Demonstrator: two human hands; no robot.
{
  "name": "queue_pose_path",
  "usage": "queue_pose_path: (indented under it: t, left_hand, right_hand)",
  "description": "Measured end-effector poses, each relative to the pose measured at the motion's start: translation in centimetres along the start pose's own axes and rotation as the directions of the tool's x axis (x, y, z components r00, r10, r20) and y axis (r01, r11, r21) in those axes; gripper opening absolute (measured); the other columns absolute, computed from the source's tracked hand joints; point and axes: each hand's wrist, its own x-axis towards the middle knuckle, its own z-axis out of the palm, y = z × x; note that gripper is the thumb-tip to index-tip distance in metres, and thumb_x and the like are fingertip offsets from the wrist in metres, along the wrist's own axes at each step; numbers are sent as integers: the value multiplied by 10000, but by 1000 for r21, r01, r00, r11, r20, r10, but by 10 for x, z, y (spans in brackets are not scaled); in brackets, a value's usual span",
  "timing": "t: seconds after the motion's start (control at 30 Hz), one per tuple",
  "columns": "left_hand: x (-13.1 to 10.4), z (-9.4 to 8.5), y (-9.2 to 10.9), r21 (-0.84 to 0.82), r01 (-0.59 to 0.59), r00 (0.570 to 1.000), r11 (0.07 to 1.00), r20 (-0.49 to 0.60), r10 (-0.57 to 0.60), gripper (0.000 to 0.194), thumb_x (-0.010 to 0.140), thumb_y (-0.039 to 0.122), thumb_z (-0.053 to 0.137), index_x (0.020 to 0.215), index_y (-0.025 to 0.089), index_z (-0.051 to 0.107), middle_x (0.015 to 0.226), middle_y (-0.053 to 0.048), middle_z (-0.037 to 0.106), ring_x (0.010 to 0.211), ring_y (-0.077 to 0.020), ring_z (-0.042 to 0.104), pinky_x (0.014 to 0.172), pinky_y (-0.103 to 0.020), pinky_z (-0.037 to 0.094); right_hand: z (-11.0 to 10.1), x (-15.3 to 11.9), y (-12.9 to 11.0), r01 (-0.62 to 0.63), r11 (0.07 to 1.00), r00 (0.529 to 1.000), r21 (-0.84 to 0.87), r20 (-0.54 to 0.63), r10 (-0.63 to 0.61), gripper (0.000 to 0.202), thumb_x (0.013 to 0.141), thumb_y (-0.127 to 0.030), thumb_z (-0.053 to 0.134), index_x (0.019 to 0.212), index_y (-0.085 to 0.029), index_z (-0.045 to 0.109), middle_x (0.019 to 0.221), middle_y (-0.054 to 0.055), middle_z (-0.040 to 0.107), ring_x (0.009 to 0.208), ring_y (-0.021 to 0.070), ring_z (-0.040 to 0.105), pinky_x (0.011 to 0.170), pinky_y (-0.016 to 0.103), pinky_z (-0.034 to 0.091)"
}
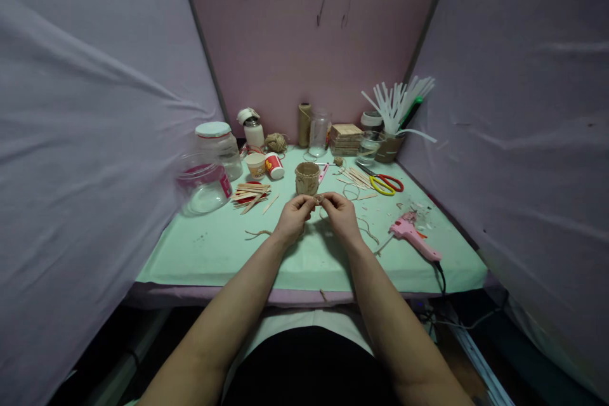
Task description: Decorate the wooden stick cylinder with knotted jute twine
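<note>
My left hand (295, 212) and my right hand (339, 212) meet over the middle of the table, fingertips pinched together. Between them is a small brownish bit of twine (318, 200), mostly covered by the fingers. Just beyond my fingertips stands a small twine-wrapped cup (307, 179), upright. A loose strand of twine (367, 229) lies right of my right hand, and another twine end (257, 233) lies left of my left wrist.
A pink glue gun (416, 239) lies at the right, its cord running off the edge. Scissors (386, 183) and wooden sticks (356, 177) lie behind it. Craft sticks (252, 193), paper cups (274, 166) and glass jars (202, 193) stand left. White glue sticks (397, 104) rise at back right.
</note>
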Motion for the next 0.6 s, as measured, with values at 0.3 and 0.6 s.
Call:
queue_pose_path:
  t: [0.3,0.6]
  left_hand:
    - [2,-1,5,-302,76,996,950,-12,-83,325,668,413,756,785,139,624,672,7,577,522,-34,447,480,-175,346]
    - [1,-1,5,-407,195,979,892,35,-198,216,661,183,764,852,120,683,754,-44,677,628,-62,590,620,-184,488]
  right_hand:
    - [-3,-1,-7,-71,996,997,59,23,70,274,728,-458,632,764,-190,674,616,-2,577,569,126,469,552,260,391]
    - [-3,1,2,-156,986,986,54,-41,159,290,713,-471,633,672,-185,619,560,-32,524,504,102,413,498,241,325]
